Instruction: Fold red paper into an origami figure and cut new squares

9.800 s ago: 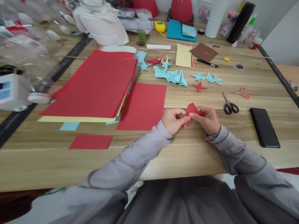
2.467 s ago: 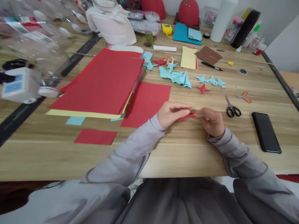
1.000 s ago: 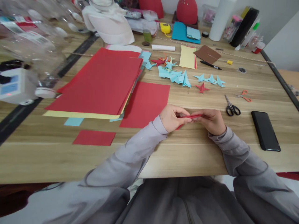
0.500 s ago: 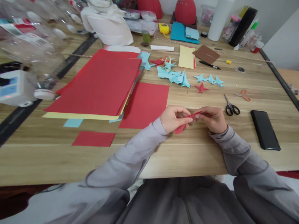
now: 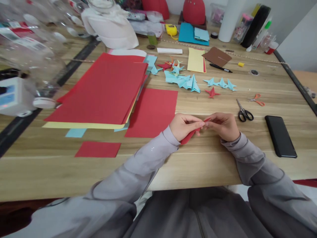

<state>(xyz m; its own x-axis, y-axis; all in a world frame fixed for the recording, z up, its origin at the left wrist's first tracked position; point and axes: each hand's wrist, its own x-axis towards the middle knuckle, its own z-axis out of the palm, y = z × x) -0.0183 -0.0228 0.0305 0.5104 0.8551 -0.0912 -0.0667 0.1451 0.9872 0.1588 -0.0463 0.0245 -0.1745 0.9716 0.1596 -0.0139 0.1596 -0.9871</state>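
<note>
A small folded piece of red paper (image 5: 189,136) is pinched between my two hands, above the front of the wooden table (image 5: 198,168). My left hand (image 5: 186,126) is closed on it, thumb on top, and covers much of it. My right hand (image 5: 223,126) pinches its upper tip between thumb and fingers. The fingertips of both hands nearly meet there. Beyond my hands lies a red paper crane (image 5: 212,93), with a row of light blue paper cranes (image 5: 222,83) behind it. A flat red sheet (image 5: 155,112) lies just left of my left hand.
Large red sheets (image 5: 104,89) are stacked at the left, near a small red rectangle (image 5: 98,149). Black scissors (image 5: 244,114), orange scissors (image 5: 258,99) and a black phone (image 5: 280,136) lie to the right. Several plastic bottles (image 5: 29,43) stand at the far left.
The right fingers have closed in at the tip of the red paper, and less of its upper edge shows. Its lower part now slants more to the left. The view has shifted slightly.
</note>
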